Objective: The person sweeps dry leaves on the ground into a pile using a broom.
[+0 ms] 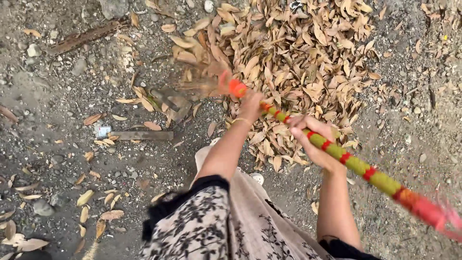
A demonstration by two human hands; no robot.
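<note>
Both my hands grip a long broom handle [365, 171] wrapped in green with red bands and an orange collar. My left hand [250, 103] holds it low, close to the orange collar. My right hand [315, 139] holds it higher up the shaft. The bristle head [199, 82] is blurred with motion at the left edge of a big pile of dry brown leaves [298, 62]. The red upper end of the handle runs off to the lower right.
Gritty grey ground with small stones lies all around. Loose leaves [96, 212] are scattered at the lower left. A flat wooden strip [142, 136] and a small card [102, 131] lie left of the broom. A rusty bar [84, 37] rests at the top left.
</note>
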